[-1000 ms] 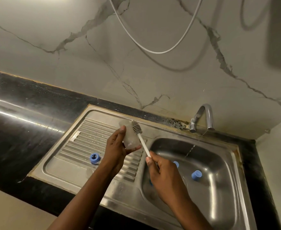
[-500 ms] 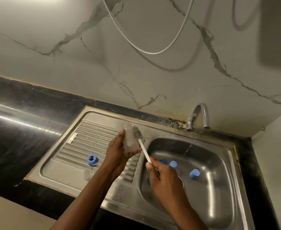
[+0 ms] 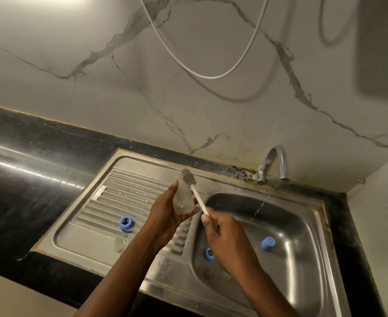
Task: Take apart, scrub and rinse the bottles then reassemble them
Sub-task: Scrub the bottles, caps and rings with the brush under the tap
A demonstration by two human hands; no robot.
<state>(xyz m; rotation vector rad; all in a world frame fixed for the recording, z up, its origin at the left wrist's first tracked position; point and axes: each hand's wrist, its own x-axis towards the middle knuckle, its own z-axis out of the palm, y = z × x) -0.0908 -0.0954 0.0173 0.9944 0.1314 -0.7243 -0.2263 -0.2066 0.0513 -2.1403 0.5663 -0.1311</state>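
Dim warm light from above, glare streak on countertop (image 3: 28, 170) — wide-angle bowing, soft shadows

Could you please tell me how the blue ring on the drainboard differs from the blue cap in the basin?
The blue ring lies on the ribbed drainboard; the blue cap sits in the basin. The ring shows an open centre; the cap's top looks closed. Both are blue, and neither is held.

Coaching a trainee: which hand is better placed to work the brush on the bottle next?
Right. The right hand grips the brush by its handle; the left hand holds the clear bottle beside its bristles.
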